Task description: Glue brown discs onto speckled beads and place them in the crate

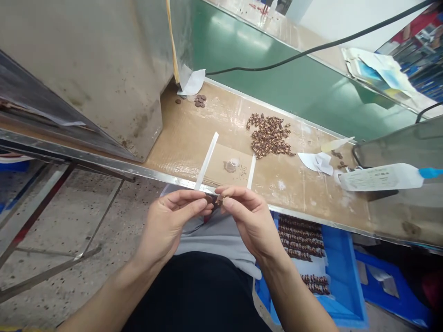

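Note:
My left hand (173,221) and my right hand (247,216) meet just in front of the bench edge, fingertips pinched together on a tiny brown part (218,199) between them. The part is too small to make out in detail. On the cardboard-covered bench (194,133) beyond my hands lies a heap of small brown parts (270,136). Two white strips (206,161) lie on the bench either side of a small clear cap (231,164).
A blue bin (341,276) with rows of brown parts sits under the bench at the right. A few brown discs (200,100) lie near a grey metal housing (104,69). White paper scraps (320,162), a labelled tube (384,177) and a green conveyor belt (294,78) lie further back.

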### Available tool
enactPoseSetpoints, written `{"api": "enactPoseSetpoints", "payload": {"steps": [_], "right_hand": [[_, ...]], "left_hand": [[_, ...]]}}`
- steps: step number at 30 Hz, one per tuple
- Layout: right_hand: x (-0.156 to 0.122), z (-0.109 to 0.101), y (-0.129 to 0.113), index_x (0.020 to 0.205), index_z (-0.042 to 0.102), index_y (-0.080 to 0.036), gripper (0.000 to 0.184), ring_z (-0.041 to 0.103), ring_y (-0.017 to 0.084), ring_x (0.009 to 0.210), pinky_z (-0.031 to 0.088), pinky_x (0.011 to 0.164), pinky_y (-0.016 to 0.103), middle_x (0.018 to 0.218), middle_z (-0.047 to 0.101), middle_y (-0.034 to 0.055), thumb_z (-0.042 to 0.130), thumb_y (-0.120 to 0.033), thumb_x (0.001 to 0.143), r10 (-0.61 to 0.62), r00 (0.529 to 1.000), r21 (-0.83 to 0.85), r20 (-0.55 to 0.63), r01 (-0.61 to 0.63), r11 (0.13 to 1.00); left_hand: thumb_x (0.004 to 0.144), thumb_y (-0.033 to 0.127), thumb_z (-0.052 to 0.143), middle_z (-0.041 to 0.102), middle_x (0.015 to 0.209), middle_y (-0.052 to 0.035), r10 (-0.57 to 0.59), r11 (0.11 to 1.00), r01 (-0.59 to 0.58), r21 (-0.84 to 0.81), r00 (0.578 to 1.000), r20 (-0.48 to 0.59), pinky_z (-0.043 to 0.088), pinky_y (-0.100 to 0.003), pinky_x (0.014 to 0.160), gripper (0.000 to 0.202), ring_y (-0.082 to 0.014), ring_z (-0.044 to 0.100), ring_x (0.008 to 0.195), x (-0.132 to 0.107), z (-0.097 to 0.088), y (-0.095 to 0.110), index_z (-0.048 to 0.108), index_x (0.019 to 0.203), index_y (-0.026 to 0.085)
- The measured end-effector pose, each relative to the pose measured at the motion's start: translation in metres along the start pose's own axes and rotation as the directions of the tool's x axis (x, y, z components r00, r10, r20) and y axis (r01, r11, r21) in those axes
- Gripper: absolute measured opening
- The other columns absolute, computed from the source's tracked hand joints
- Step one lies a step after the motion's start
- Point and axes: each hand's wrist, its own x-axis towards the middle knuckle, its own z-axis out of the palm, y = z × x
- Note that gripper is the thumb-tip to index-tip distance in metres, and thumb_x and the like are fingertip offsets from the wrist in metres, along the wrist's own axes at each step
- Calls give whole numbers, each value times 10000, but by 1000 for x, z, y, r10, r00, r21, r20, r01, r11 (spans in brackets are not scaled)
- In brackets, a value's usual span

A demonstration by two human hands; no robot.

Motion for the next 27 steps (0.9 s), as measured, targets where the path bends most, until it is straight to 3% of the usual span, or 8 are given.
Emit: {"api": "enactPoseSetpoints", "payload": {"steps": [4,7,12,17,19,21,24,27], "right_hand": [[1,-1,1,1068,899,-277,134,769,196,928,672,914,358,1082,845,35,956,-346,969,9,999,-61,52,-6,998],[3,-7,-5,1062,904,-260,168,804,218,895,691,906,388,999,854,38,971,-372,955,57,992,-96,109,-47,994],[3,-21,-16,1029,916,-218,333,819,218,915,695,904,351,983,861,52,1034,-482,864,221,926,-162,304,-178,971],[1,-39,-23,1024,917,-233,333,812,224,965,689,926,359,1038,860,52,1023,-504,864,244,896,-234,370,-164,958],[7,-55,-27,1028,914,-259,245,810,228,1020,675,965,368,1081,866,46,988,-461,912,114,955,-280,275,-34,959],[21,-79,-29,1061,907,-279,164,800,218,1055,651,1002,366,1102,872,37,934,-409,965,-151,988,-402,38,153,903],[46,-121,-27,1083,900,-264,141,778,216,1048,618,989,370,1110,871,50,845,-369,1006,-543,818,-717,-189,262,645],[62,-145,-22,1080,901,-239,179,773,227,1014,604,961,385,1107,874,67,817,-382,1011,-639,749,-846,-178,214,488]], "left_hand": [[811,274,1066,885,924,-60,25,999,-25,34,1000,1,710,-257,857,222,-189,848,834,-4,2,-4,904,944,203],[785,291,1083,879,930,-58,-99,994,95,49,991,91,707,-264,859,268,-199,852,843,-2,-4,-1,898,961,208],[790,351,1081,849,865,-73,-399,917,365,164,857,325,701,-261,829,276,-195,834,810,10,-23,-1,871,865,187],[759,313,1091,821,868,-74,-507,858,480,181,738,445,678,-257,808,287,-192,802,819,16,-20,-13,863,892,200],[800,320,1061,825,917,-86,-497,863,474,173,737,458,675,-259,826,256,-191,787,844,15,-17,-16,890,959,216],[830,338,1038,838,985,-101,-468,882,437,178,767,439,676,-253,848,249,-200,792,887,16,-16,-17,919,1021,232],[831,367,1035,856,1069,-117,-402,916,359,182,828,392,681,-239,873,265,-214,812,933,24,-18,-13,941,1046,243],[837,382,1032,874,1135,-133,-310,951,277,140,875,371,693,-239,890,280,-219,826,948,38,-19,-6,948,1062,237]]}}
